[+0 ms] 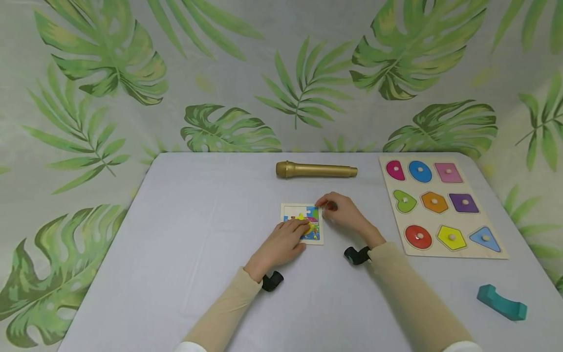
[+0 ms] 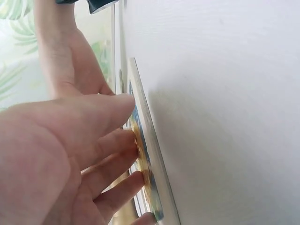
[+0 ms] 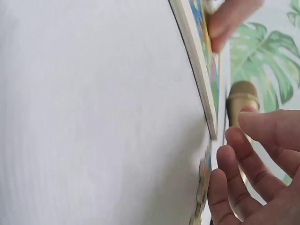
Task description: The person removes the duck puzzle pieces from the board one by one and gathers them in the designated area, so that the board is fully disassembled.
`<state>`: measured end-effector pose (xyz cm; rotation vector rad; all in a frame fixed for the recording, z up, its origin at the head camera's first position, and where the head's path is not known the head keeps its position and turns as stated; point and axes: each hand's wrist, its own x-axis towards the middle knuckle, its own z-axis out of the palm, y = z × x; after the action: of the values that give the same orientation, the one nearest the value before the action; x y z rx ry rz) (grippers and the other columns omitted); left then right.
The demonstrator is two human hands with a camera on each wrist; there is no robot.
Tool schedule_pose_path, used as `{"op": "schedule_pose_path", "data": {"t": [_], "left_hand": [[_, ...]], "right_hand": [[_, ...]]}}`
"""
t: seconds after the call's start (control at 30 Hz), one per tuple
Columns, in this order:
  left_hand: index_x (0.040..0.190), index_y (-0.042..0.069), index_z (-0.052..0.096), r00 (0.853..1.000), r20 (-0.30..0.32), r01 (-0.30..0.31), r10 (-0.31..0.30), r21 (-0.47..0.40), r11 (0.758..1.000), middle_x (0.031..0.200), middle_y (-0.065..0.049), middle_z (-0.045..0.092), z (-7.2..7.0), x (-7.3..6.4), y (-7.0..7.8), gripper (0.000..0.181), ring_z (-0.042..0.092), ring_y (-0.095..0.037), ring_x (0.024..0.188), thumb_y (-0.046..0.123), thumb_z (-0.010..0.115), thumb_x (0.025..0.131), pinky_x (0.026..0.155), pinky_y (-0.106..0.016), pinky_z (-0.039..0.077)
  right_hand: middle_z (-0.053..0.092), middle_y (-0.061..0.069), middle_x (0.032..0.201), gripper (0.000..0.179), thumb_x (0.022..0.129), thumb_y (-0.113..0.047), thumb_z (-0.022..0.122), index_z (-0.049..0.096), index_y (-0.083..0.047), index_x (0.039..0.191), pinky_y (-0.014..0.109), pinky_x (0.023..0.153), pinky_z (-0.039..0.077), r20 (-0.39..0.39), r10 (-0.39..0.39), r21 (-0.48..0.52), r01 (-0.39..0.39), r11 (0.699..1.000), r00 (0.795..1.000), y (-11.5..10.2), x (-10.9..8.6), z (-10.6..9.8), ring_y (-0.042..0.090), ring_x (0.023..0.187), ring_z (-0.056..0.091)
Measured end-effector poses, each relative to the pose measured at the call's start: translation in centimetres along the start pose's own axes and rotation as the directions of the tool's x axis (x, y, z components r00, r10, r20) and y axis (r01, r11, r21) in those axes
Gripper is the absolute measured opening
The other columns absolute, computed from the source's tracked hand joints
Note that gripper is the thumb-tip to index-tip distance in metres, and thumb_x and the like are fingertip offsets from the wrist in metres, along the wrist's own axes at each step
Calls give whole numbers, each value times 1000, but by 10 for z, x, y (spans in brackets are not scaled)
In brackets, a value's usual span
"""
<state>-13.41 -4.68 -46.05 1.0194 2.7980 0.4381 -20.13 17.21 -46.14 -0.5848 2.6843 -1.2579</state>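
Observation:
A small square jigsaw puzzle [image 1: 320, 235] with a pale wooden frame lies mid-table, with colourful pieces in its tray. My left hand [image 1: 280, 243] rests over its lower left part, fingers extended. In the left wrist view, its fingertips [image 2: 137, 180] press on the yellow part of the picture. At the puzzle's upper right corner is my right hand [image 1: 347, 212], fingers loosely bent. The right wrist view shows nothing between its thumb and fingers. Loose jigsaw pieces [image 3: 202, 185] lie under this hand, beside the frame, mostly hidden from above.
A gold toy microphone [image 1: 316, 170] lies behind the puzzle. To the right is a wooden shape board [image 1: 444, 210] with coloured knobbed shapes. A teal curved block [image 1: 501, 303] lies near the front right. Leaf-print cloth [image 1: 299, 88] hangs behind the white table.

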Motion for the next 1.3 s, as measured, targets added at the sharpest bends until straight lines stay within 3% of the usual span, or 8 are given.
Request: {"op": "schedule_pose_path", "data": {"t": [0.2,0.4,0.73,0.97,1.17,1.3], "left_hand": [[140,8,49,999,-17,-43,43,20,999,143,-8,44,0,0,-1,46,35,-25,134,22,57,97,108,-44,29],[139,7,50,999,-17,-40,41,26,999,143,-8,44,0,0,0,45,36,-25,133,22,57,97,108,-43,29],[138,6,51,999,-28,-33,35,40,999,142,-9,45,0,1,2,46,38,-25,132,22,59,96,108,-42,30],[140,6,49,1000,-11,-17,17,12,1000,145,-8,42,2,0,0,46,36,-25,133,22,58,97,110,-42,28],[139,6,50,1000,-12,-20,20,3,1000,145,-8,42,1,0,0,46,36,-25,133,22,58,97,110,-43,27],[139,5,50,1000,-15,-23,23,2,1000,144,-8,43,1,0,1,46,36,-25,133,22,57,97,109,-43,27]], "right_hand": [[55,12,108,25,80,5,63,72,-6,101,45,85,42,63,-52,-113,59,992,997,-5,4,10,30,98,50],[52,14,115,20,82,1,68,73,-10,98,51,93,38,74,-43,-186,56,981,996,-10,4,14,36,110,45],[56,10,110,17,81,6,64,69,-7,92,46,88,40,56,-40,-121,46,992,998,-13,4,15,31,102,49],[63,12,110,31,86,8,58,62,-2,115,38,79,47,64,-76,-92,82,992,995,-11,5,15,22,87,55],[64,11,109,25,87,6,59,65,-3,110,38,80,48,39,-36,-65,39,997,999,-12,8,17,24,88,56],[63,13,106,24,87,5,58,66,-5,108,37,76,48,17,22,19,-23,1000,1000,-10,8,14,25,86,56]]}}
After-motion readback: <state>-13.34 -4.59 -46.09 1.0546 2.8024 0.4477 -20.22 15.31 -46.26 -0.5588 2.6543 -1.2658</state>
